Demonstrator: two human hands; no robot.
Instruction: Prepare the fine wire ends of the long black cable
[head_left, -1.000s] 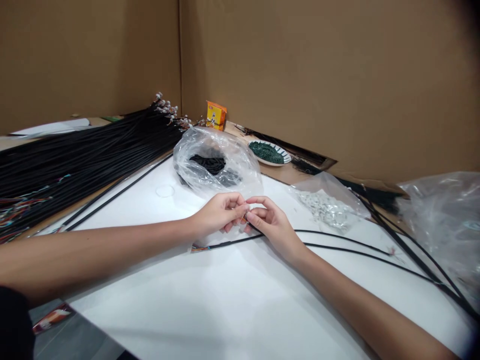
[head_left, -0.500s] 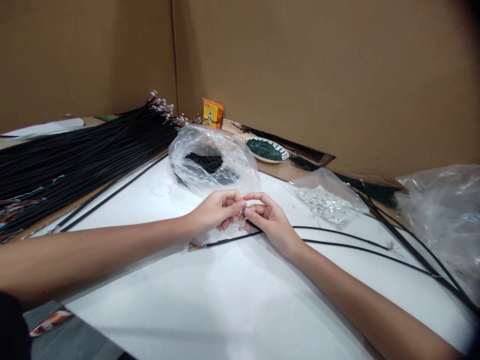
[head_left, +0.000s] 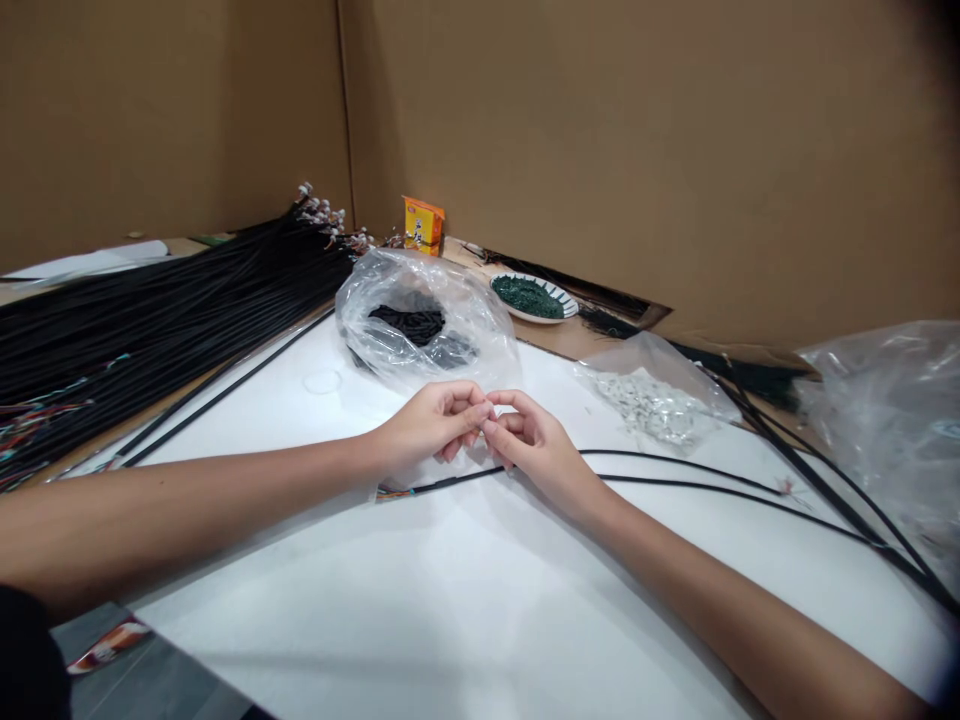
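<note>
My left hand [head_left: 439, 422] and my right hand [head_left: 536, 438] meet fingertip to fingertip above the white tabletop [head_left: 465, 590]. Both are closed in a pinch. The fingers hide most of what lies between them; a small pale bit and thin wire ends barely show. One black cable [head_left: 675, 461] runs from the right in behind my right hand. Below the hands, another black cable [head_left: 457, 480] lies on the table, its stripped coloured wires [head_left: 394, 493] pointing left.
Just behind my hands sits a clear plastic bag [head_left: 480, 330] with black pieces inside. To the right lies a bag of small white parts [head_left: 660, 405]. A plate [head_left: 532, 298] of dark green bits, a yellow box [head_left: 424, 226] and a large black cable bundle [head_left: 187, 310] stand further back.
My right-hand fingers have closed in further toward my left fingertips. The coloured wires that showed between the hands are now mostly covered. The left hand stays nearly in place.
</note>
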